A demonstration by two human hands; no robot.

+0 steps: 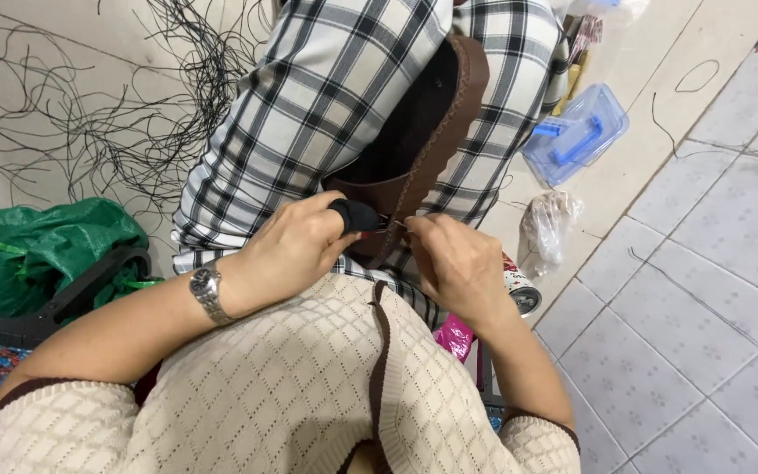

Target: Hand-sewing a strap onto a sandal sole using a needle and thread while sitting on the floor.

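Left hand: left hand (296, 247), a wristwatch (206, 292) on its wrist, is curled shut, pinching the lower edge of the brown leather piece (423, 132); its thumb wears a black guard (353, 213).
Right hand: right hand (456, 262) has fingertips pressed together on what looks like a needle or thread end at the same edge, too small to tell which.
Leather piece: lies on the plaid-clothed lap (326, 105), running up and away from both hands, its braided border toward the right hand.
Doing it well: judging by the grip, the left pinch should stay close beside the stitch point so the edge stays taut, with the pull along the border.
Edges: hands are almost touching, so little room lies between them.
Open room: right of the right hand, tiled floor (712, 290) is free; a clear blue-handled box (576, 134) and small plastic bag (547, 226) sit beyond. Left of the left hand lie a green bag (41, 237) and loose black cords (107, 114).
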